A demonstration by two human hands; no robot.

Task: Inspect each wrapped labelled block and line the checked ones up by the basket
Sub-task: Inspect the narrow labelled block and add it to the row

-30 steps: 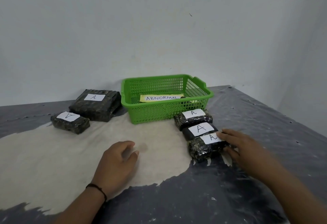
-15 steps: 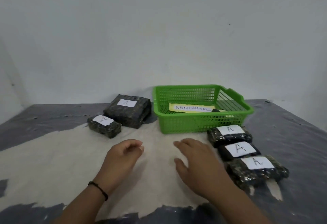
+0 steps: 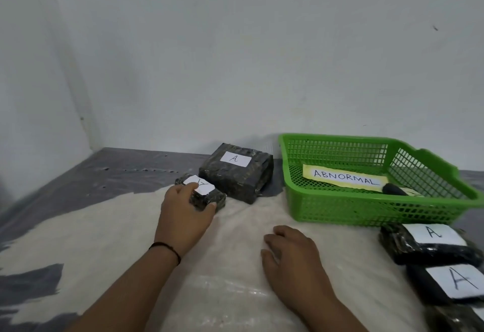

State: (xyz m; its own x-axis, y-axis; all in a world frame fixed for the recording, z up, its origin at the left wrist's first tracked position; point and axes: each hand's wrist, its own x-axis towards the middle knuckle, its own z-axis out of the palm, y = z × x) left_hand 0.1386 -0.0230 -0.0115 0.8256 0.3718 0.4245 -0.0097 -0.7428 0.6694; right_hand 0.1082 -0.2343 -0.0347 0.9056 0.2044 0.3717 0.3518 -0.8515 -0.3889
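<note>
Left hand [image 3: 184,215] grip around small block [image 3: 209,196]

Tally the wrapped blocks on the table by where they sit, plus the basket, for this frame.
Small block gripped by the left hand: 1
Large block left of the basket: 1
Blocks lined up right of the basket's front: 3 in view, the last cut off by the frame edge
Green basket: 1
Total: 6
</note>
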